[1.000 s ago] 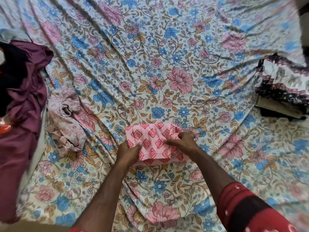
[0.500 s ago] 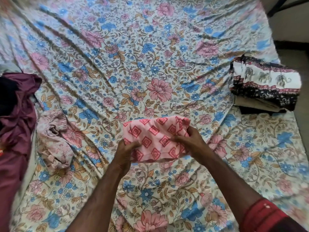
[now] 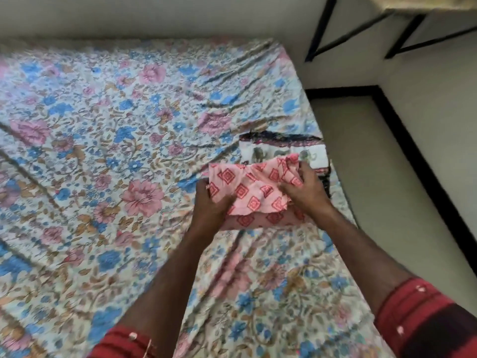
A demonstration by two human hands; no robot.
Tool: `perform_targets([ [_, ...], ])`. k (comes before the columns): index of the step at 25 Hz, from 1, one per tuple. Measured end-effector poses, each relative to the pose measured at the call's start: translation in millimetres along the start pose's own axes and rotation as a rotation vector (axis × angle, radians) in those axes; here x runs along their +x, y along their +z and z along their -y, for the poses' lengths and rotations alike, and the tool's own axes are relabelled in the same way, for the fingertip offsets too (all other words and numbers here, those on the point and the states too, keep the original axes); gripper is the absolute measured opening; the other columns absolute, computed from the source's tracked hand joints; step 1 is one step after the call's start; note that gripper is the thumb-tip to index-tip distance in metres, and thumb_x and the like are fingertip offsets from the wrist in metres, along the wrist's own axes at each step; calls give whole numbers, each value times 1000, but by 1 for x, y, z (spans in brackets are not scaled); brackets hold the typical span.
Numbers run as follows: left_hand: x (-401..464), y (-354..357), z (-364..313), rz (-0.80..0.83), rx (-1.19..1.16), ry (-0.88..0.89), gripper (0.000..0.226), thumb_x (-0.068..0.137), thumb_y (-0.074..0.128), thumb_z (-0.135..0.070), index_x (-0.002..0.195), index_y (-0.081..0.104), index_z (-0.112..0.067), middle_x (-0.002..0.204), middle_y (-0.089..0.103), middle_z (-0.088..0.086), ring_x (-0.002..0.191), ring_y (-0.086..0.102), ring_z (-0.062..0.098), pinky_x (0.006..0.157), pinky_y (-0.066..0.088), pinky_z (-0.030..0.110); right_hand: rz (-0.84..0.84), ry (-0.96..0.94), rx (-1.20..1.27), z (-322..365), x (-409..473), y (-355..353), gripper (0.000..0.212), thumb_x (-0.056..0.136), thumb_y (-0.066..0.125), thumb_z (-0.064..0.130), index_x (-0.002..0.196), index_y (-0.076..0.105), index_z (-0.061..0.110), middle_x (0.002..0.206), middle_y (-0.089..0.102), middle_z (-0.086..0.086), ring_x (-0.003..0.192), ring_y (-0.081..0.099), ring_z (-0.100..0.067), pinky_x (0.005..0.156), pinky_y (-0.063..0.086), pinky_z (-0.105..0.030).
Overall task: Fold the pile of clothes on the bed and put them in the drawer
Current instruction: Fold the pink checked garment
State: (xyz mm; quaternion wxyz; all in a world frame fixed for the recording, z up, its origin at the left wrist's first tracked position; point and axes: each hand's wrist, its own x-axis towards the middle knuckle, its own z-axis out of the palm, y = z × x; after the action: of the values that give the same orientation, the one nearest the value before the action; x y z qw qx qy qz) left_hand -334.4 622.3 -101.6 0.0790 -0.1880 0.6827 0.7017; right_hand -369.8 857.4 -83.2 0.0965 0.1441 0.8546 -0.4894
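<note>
Both hands, left hand (image 3: 210, 202) and right hand (image 3: 307, 188), grip the folded pink cloth (image 3: 251, 195), fingers curled round its ends. It sits by the bed's (image 3: 103, 151) right edge, just before the folded stack (image 3: 278, 148); bare floor (image 3: 374, 164) lies beyond.

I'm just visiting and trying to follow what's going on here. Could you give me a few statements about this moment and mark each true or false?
1. Both hands grip the pink diamond-print cloth. True.
2. The left hand rests flat on the bedsheet. False: it holds the cloth's left end.
3. A folded elephant-print cloth lies beyond the pink one. True.
4. The bedsheet is plain white. False: it is floral, pink and blue.
5. The right hand hangs idle. False: its fingers clutch the cloth.
</note>
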Motion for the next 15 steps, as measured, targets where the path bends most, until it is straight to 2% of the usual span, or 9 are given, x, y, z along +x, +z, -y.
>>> perform_targets([
  [2,31,38,-29,25,-12,45,55,89,75,-3,128,40,-21,117,68,6,93,74,12,73,64,36,-83,-15,-7,9,38,-34,72,85,82,34,146,47,19,135,65,-8,118,64,-27,100,52,-38],
  [5,77,80,-51,71,-13,118,63,91,71,0,133,35,-29,120,67,11,101,73,31,77,63,51,-154,-16,70,12,86,-67,56,85,80,37,132,50,27,121,69,2,105,68,-22,92,58,-46],
  [7,101,95,-54,100,42,160,63,89,74,-10,133,40,-39,125,64,10,107,70,34,83,61,56,-211,-2,39,7,108,-75,48,88,77,35,127,49,31,116,70,4,97,70,-20,85,61,-47],
  [8,114,103,-48,104,136,177,61,87,76,-20,133,44,-43,132,59,10,116,66,34,92,57,58,-224,15,-5,3,116,-79,48,90,74,35,129,48,32,118,69,3,96,70,-21,83,61,-47],
  [9,125,111,-41,121,293,198,61,87,76,-27,137,45,-43,144,51,11,128,56,34,104,50,58,-223,27,-80,-1,121,-81,49,93,72,36,134,46,32,123,67,0,100,69,-24,84,61,-43],
  [11,136,124,-21,187,676,187,66,97,67,-36,155,35,-32,165,17,13,151,21,36,122,23,56,-192,10,-341,-16,125,-77,57,97,66,39,147,40,33,142,56,-6,119,61,-29,93,47,-37],
  [12,136,131,-9,235,800,155,69,101,59,-40,160,24,-31,169,-3,8,155,2,37,123,9,57,-163,-7,-487,-25,123,-72,59,99,61,44,152,35,36,152,46,-5,130,52,-29,98,41,-43],
  [13,136,136,2,281,879,145,73,104,51,-45,163,11,-33,168,-20,4,155,-13,36,121,-2,57,-118,-26,-607,-33,121,-65,61,101,55,50,155,30,40,161,35,-3,140,43,-29,108,35,-55],
  [15,141,138,25,359,983,190,80,105,41,-51,160,-16,-38,161,-41,2,148,-33,34,118,-15,61,4,-46,-774,-48,121,-52,61,103,38,61,159,17,46,172,10,0,152,26,-30,116,15,-71],
])
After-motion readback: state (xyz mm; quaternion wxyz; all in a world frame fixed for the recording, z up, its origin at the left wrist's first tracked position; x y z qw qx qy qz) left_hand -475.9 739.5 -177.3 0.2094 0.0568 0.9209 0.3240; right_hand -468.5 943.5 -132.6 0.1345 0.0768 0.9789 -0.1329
